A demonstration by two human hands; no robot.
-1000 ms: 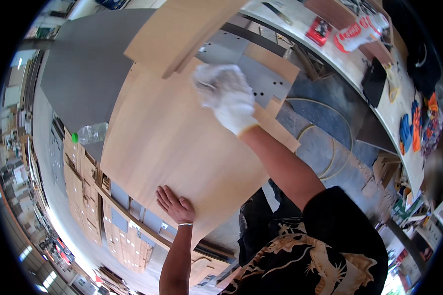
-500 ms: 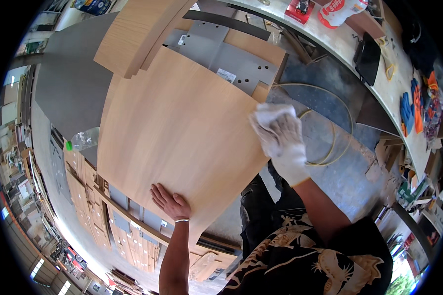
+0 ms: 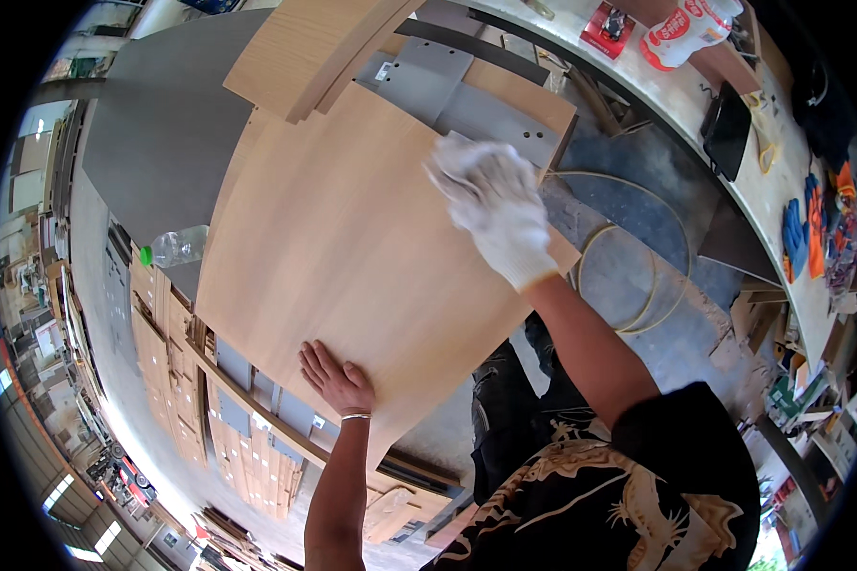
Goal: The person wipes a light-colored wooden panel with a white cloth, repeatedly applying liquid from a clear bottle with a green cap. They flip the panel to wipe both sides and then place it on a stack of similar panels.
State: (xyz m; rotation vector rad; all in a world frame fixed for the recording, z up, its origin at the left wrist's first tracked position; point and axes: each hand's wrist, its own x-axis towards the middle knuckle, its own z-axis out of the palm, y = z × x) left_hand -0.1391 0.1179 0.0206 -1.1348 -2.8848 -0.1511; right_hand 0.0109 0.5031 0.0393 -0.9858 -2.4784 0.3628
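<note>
A wide, light wood-grain panel [image 3: 343, 238] lies in front of me. My left hand [image 3: 339, 381], bare with a bracelet at the wrist, rests flat on the panel near its lower left edge, fingers spread. My right hand [image 3: 507, 214] wears a white knitted glove and is closed on a white cloth [image 3: 459, 164]. That cloth is at the panel's far right edge, smeared by motion. Both the cloth and the glove hide part of that edge, so I cannot tell exactly where the cloth touches.
Wood-grain boards [image 3: 305, 57] stand over the panel's far left corner. Behind it lie grey boards with holes [image 3: 428, 81]. A clear bottle with a green cap [image 3: 176, 247] is at the left. A cluttered workbench [image 3: 676, 105] curves along the right, above a coiled yellow hose [image 3: 686, 257].
My right hand has swept the cloth left and away from me, from the right edge toward the far edge. My left hand stays flat on the panel. The whole view has shifted slightly.
</note>
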